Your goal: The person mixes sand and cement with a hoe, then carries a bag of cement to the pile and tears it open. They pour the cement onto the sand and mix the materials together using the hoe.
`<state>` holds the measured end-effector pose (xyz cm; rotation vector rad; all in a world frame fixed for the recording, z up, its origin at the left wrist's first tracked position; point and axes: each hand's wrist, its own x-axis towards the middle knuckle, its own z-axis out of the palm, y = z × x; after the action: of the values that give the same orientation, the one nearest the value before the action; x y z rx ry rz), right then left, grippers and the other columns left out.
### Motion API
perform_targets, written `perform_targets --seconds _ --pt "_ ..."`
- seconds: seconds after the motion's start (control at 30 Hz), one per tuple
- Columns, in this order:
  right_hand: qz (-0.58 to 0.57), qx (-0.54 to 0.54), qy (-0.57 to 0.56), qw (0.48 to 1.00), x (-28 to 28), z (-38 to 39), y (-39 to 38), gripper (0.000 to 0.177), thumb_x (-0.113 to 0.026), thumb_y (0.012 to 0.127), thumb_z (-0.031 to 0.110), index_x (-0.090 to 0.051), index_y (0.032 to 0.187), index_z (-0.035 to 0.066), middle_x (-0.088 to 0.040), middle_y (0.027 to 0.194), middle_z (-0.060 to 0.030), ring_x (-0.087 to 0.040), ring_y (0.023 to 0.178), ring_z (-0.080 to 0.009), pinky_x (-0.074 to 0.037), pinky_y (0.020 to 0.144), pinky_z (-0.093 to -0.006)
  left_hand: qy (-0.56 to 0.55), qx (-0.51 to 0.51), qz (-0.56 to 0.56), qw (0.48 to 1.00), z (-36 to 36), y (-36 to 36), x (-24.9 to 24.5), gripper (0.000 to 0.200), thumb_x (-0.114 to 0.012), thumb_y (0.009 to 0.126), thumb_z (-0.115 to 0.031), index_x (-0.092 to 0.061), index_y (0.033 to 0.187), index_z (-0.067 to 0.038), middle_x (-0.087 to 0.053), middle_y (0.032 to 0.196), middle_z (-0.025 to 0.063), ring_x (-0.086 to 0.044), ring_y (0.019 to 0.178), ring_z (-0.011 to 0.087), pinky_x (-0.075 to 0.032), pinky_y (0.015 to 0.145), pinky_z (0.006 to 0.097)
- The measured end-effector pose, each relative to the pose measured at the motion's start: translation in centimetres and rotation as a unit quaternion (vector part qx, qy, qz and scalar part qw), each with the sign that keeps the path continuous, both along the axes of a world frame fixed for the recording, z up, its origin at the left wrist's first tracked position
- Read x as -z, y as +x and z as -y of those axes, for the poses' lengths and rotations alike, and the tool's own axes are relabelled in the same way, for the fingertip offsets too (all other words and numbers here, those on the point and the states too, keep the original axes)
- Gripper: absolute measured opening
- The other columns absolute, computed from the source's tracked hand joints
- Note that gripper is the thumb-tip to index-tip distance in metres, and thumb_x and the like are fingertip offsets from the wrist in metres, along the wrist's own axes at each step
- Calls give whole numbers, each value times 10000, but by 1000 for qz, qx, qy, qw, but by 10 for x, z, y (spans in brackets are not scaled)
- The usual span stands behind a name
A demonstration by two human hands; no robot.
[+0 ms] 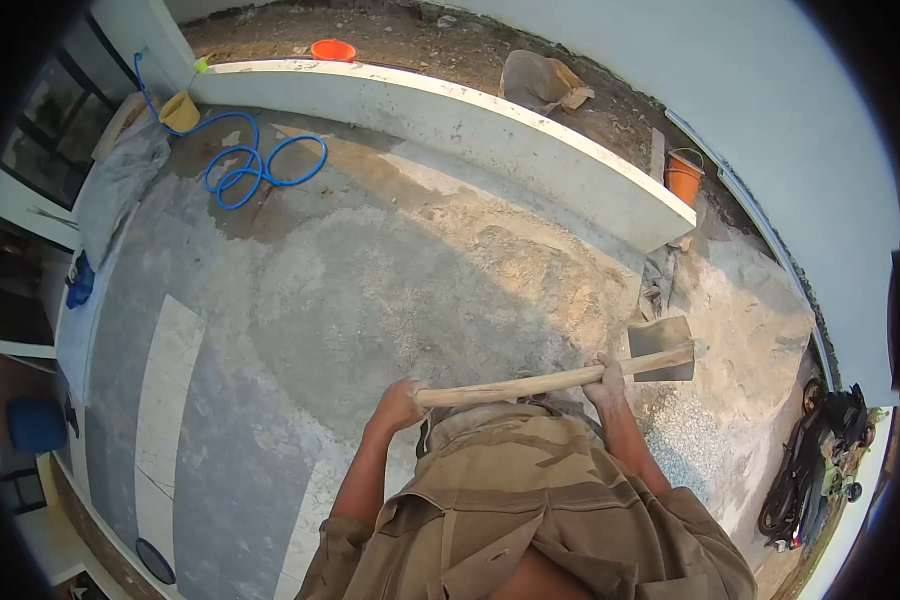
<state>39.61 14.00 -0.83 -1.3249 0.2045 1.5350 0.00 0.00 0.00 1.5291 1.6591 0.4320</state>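
Observation:
A hoe (510, 387) with a pale wooden handle lies crosswise in front of my body, nearly level. My left hand (400, 405) is closed round the handle's left end. Farther along, near the metal blade (662, 340), my right hand (605, 383) grips the same handle. The blade is at the right end, above the ground by the gravel. Beyond the handle spreads a broad patch of grey, sandy mix (400, 300) on the floor.
A low wall (430, 110) crosses the far side. A blue hose (260, 170) lies coiled by a yellow bucket (179, 112). An orange bucket (683, 180) stands past the wall's right end. Gravel (685, 440) lies to my right, near a motorcycle (805, 470).

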Motion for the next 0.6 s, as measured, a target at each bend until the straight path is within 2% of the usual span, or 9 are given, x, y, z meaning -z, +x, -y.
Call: perform_targets --seconds 0.07,0.1,0.17,0.27,0.3,0.37,0.4,0.5,0.6 --pt "12 53 13 998 17 27 -10 121 -492 861 117 -438 764 70 -424 652 -51 -445 614 -207 -435 659 -389 11 49 -11 999 -16 -30 5 224 -611 630 -92 -612 850 -44 -597 913 202 -550 905 389 -452 774 441" --pt "11 62 3 998 7 22 34 116 -493 856 112 -440 762 70 -427 655 -50 -446 615 -207 -433 654 -387 15 62 0 998 -35 11 6 223 -610 635 -97 -615 853 -49 -599 910 201 -552 899 388 -454 767 440" --pt "-11 77 -10 997 1 24 37 108 -494 847 101 -445 756 71 -432 661 -49 -448 617 -206 -429 645 -383 29 87 2 996 -40 16 19 222 -610 645 -107 -621 860 -57 -601 906 199 -555 888 387 -458 753 440" --pt "-4 52 27 998 -4 -11 59 108 -506 830 96 -444 744 76 -428 666 -48 -445 617 -204 -425 641 -378 49 86 -10 995 -56 47 38 220 -631 662 -149 -622 862 -59 -604 914 191 -557 878 386 -462 742 432" --pt "12 39 30 999 -9 -18 65 108 -509 827 97 -443 743 78 -424 665 -46 -444 617 -201 -424 636 -375 4 112 7 994 -61 62 24 227 -640 667 -166 -621 865 -57 -605 912 194 -558 874 389 -462 744 432" --pt "40 9 43 998 -22 -56 79 110 -516 820 99 -441 740 84 -417 664 -42 -443 617 -195 -423 627 -367 -79 158 37 984 -81 94 -14 247 -657 676 -200 -617 870 -52 -606 909 201 -559 866 396 -462 748 431" --pt "43 -13 60 997 -26 -80 90 111 -520 818 101 -441 741 85 -413 662 -38 -443 615 -191 -423 621 -363 -69 219 79 970 -83 106 22 310 -684 684 -264 -614 899 -51 -613 860 191 -570 836 388 -464 739 424" --pt "31 -79 121 989 -27 -165 125 118 -533 818 111 -443 744 90 -406 664 -28 -444 609 -175 -422 595 -345 -118 229 154 954 -134 173 -22 335 -716 695 -288 -621 914 -54 -614 806 163 -585 755 309 -465 707 369" --pt "38 -85 138 986 -13 -254 143 118 -546 839 133 -439 847 84 -426 697 -26 -475 633 -156 -448 577 -328 -199 198 169 945 -187 239 -3 380 -715 717 -305 -626 983 -48 -634 823 147 -600 771 233 -464 721 338"
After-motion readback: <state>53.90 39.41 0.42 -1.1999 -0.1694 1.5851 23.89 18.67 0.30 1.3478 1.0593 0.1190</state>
